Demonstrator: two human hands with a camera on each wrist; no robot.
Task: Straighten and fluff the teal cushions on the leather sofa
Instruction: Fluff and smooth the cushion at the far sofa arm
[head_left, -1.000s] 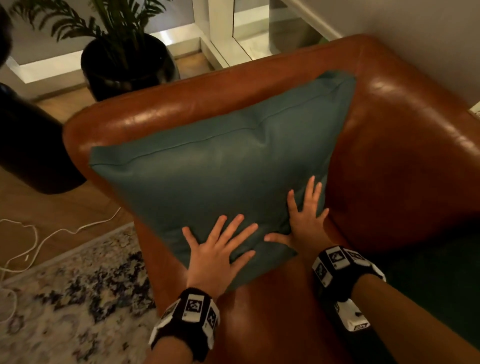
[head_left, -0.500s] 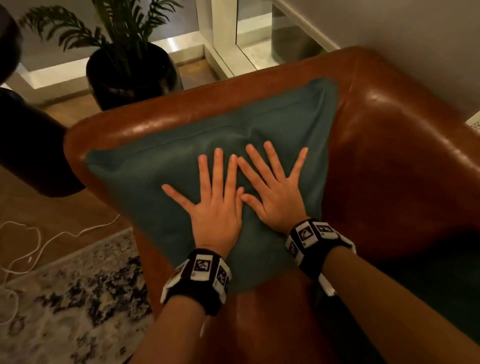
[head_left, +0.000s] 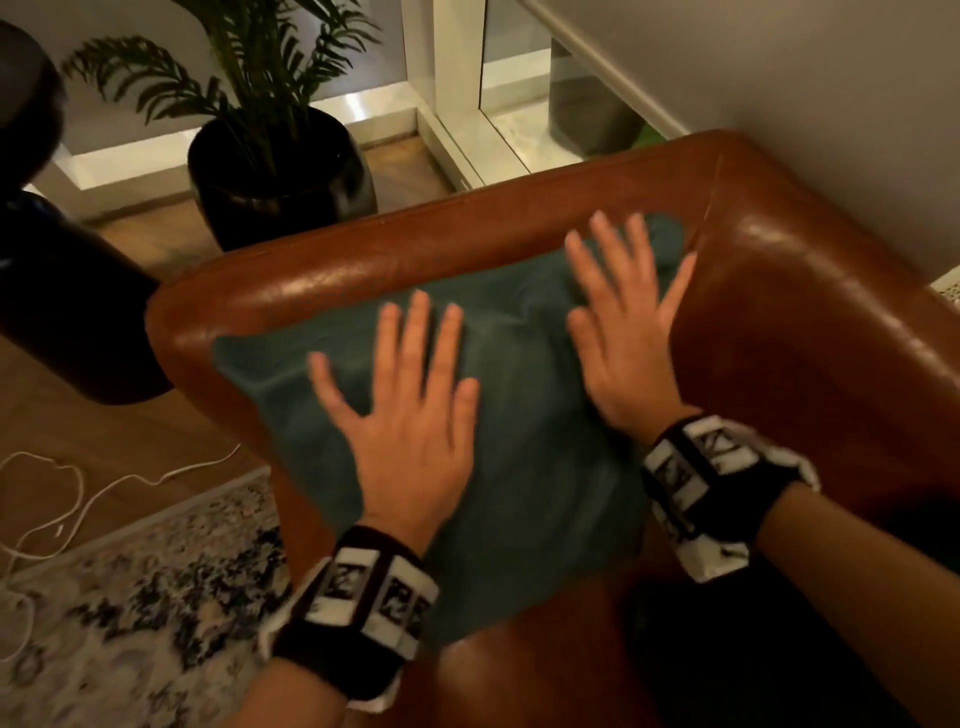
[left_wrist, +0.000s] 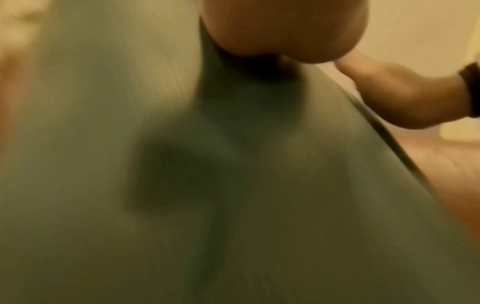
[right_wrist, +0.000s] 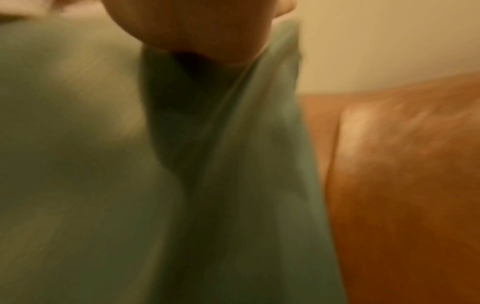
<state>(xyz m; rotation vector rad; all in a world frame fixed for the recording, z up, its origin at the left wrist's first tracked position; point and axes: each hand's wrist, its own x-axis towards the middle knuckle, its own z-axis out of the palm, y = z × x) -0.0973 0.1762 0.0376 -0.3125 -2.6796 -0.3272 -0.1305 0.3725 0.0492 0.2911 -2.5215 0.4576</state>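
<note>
The teal cushion (head_left: 530, 467) leans in the corner of the brown leather sofa (head_left: 810, 332), its top edge against the rolled armrest and its far corner tucked where armrest and backrest meet; its lower corner hangs toward the seat. The left hand (head_left: 410, 415) lies flat on the middle of the cushion with fingers straight and spread, gripping nothing, and the right hand (head_left: 623, 332) lies the same way on the cushion's upper right part, its little-finger side just beside the backrest leather. Both wrist views are blurred, showing only teal fabric dented beneath the heel of each hand. The leather is glossy, with light streaks along the armrest top and the backrest curve. Behind the armrest stands a black glazed pot (head_left: 283, 182) holding a palm plant (head_left: 244, 67) on a wood floor (head_left: 130, 426), in front of a white door frame (head_left: 452, 88) with glass panels. A white cable (head_left: 72, 499) loops across the floor beside a patterned rug (head_left: 145, 597) in cream and dark blue. A pale wall (head_left: 810, 98) rises behind the sofa back.
</note>
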